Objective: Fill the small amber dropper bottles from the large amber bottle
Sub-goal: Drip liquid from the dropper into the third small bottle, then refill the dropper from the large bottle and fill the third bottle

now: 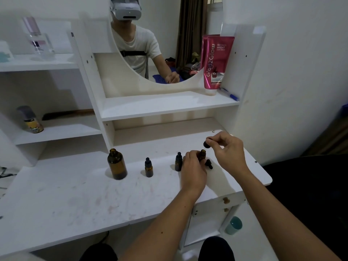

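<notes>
The large amber bottle (117, 164) stands uncapped on the white tabletop (75, 194). To its right stand two small amber dropper bottles with black caps, one alone (148, 168) and one (178, 162) just left of my left hand (193, 171). My left hand grips a third small amber bottle (202, 155), which is open at the top. Just above it, my right hand (228, 150) pinches a black dropper cap (206, 144). Another black dropper cap (209, 164) lies on the table between my hands.
A pink tube (215, 63) and a blue pen (230, 95) sit on the shelf under the round mirror (165, 34). A spray can (31, 120) stands on a left shelf. A teal cup (233, 225) sits low at the right, past the table edge.
</notes>
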Motion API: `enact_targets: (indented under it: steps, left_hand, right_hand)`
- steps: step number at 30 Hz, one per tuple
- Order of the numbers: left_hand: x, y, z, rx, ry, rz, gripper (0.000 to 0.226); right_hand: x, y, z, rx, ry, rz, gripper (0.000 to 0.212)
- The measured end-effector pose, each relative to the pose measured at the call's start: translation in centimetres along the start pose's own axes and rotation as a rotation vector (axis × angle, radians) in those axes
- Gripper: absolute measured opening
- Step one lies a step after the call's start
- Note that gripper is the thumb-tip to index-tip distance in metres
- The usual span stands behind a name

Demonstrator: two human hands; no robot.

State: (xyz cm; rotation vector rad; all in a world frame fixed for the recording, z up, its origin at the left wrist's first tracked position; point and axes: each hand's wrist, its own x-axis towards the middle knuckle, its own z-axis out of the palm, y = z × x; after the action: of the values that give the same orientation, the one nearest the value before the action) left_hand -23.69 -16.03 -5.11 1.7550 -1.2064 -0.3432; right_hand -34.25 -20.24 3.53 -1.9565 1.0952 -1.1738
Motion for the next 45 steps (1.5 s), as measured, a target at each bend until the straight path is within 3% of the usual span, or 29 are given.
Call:
enact_targets:
  steps: [12, 27, 39, 45]
  left_hand:
    - [-0.1, -0.3, -0.1, -0.002, -0.004, 0.026, 0.023]
    - [-1.5, -0.1, -1.5, -0.074, -0.080, -0.008, 0.041]
    - [-6.2, -3.6, -9.6, -0.343, -0.296, -0.065, 0.037]
    - [-7.2, -6.7, -14.9, -0.322, -0.234, -0.099, 0.033]
  right_hand:
    - [0.6, -0.4, 0.2, 0.057, -0.042, 0.136, 0.010]
    - [-0.4, -2.5, -1.6, 0.071, 0.069, 0.061, 0.007]
    - [-1.9, -7.4, -0.2, 0.132, 0.059, -0.053, 0.012]
    - [-2.9, -10.5, 3.9, 0.260, -0.039, -0.066, 0.011]
